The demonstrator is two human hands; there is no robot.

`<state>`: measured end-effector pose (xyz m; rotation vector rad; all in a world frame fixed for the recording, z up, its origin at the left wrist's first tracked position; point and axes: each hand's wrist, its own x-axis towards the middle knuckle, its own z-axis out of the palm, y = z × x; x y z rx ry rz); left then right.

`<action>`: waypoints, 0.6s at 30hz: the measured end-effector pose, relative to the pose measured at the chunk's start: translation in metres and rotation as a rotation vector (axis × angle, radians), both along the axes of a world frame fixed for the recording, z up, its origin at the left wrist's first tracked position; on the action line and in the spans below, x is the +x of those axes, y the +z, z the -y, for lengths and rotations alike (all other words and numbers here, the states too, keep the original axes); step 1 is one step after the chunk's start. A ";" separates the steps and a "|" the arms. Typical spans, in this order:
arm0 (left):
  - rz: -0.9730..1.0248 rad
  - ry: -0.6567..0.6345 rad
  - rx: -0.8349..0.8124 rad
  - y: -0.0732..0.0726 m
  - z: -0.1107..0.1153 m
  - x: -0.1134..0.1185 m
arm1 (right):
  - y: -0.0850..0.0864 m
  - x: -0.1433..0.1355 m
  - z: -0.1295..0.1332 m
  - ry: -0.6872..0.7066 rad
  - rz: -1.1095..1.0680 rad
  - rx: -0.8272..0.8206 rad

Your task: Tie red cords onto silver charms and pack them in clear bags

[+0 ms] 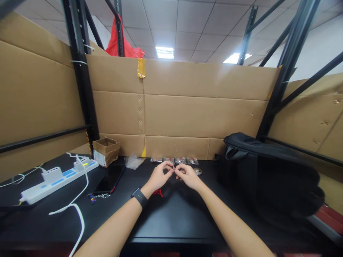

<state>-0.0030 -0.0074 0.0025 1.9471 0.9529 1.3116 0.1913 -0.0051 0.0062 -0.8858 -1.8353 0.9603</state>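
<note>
My left hand (161,175) and my right hand (187,175) meet above the middle of the black table. Both have thumb and fingers pinched together, fingertips nearly touching. Something tiny, perhaps with a bit of red, is between them, too small to make out. A dark watch (139,197) is on my left wrist. Below the left hand lies a red cord (158,192) on the tabletop. Just beyond the right hand rests a small round metallic piece (197,171). Behind the hands, several small clear packets (180,161) with red bits line the cardboard.
On the left are a white power strip (60,181) with white cables, a small cardboard box (106,151), a dark phone (109,179) with a charm, and a clear plastic bag (134,162). A large black backpack (268,175) fills the right side. Cardboard walls (182,117) enclose the table (171,221).
</note>
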 end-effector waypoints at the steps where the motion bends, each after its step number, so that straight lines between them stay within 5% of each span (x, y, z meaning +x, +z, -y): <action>1: -0.005 -0.034 -0.014 0.000 0.001 0.000 | 0.001 0.000 0.001 0.006 -0.002 0.010; 5: -0.081 -0.127 -0.013 0.002 0.006 0.000 | 0.002 0.002 0.000 -0.005 0.000 0.072; 18: -0.476 0.189 0.012 0.007 0.017 0.003 | 0.005 0.004 0.001 -0.085 0.143 0.222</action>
